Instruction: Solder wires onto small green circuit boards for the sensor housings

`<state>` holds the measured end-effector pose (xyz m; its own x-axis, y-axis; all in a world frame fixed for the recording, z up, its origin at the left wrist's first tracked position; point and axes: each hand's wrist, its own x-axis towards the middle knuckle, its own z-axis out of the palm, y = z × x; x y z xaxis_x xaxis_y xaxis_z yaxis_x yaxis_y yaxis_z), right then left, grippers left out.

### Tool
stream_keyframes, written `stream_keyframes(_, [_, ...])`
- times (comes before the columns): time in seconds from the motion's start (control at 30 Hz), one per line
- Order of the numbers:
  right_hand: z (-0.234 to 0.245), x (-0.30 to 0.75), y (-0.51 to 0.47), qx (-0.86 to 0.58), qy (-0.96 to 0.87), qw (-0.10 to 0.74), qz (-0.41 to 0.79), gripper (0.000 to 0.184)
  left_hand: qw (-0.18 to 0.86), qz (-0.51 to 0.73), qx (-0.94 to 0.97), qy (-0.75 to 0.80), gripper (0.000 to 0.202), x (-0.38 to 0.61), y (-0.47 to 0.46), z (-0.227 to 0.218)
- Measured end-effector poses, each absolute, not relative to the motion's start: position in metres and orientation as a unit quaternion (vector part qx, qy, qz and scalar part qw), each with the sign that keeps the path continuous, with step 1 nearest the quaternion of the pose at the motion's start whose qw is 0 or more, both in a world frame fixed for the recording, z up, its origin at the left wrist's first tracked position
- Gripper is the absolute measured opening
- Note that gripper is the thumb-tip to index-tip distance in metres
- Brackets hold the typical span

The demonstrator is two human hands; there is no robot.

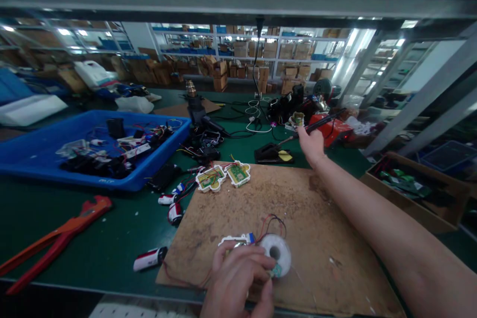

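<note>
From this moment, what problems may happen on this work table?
1. The soldering iron in the right hand, if hot, might scorch something should its tip slip off the stand.
2. The white spool by the left hand could shift and catch the thin wires beside it.
3. The loose round battery near the front edge might roll off.

Electronics workshop | green bench (pixel 122 223) with circuit boards (pixel 238 174) and, above it, a soldering iron (pixel 323 122) | blue tub (pixel 126 183) of loose parts (pixel 100 161) | behind, tall shelves (pixel 215 39) stacked with cardboard boxes (pixel 270 50)
</note>
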<state>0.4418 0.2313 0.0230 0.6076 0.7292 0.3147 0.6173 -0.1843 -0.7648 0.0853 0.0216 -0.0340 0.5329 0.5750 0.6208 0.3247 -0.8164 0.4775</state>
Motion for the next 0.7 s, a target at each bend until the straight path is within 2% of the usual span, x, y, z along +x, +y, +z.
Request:
stream_keyframes(0.1, [0.014, 0.431, 0.236, -0.761, -0.464, 0.445, 0.089, 0.035, 0.159, 0.405, 0.856, 0.279, 0.025, 0.088, 0.018, -0.032])
stream_keyframes(0.2, [0.005, 0.412, 0.242, -0.750, -0.490, 0.427, 0.125, 0.036, 0.207, 0.409, 0.828, 0.323, 0.021, 0.090, 0.011, -0.023])
stream_keyframes(0.37, [-0.003, 0.400, 0.239, -0.771, -0.448, 0.434, 0.131, 0.037, 0.267, 0.389, 0.821, 0.322, 0.013, 0.091, 0.006, -0.001])
stream_keyframes(0.5, [-0.002, 0.411, 0.224, -0.795, -0.390, 0.446, 0.127, 0.039, 0.266, 0.389, 0.821, 0.321, 0.011, 0.091, 0.005, 0.007])
stream_keyframes(0.63, [0.009, 0.411, 0.210, -0.793, -0.377, 0.444, 0.179, 0.039, 0.248, 0.374, 0.826, 0.341, 0.006, 0.087, -0.001, 0.010])
stream_keyframes(0.7, [0.017, 0.408, 0.198, -0.783, -0.383, 0.437, 0.220, 0.038, 0.235, 0.364, 0.827, 0.358, 0.014, 0.083, -0.003, 0.011])
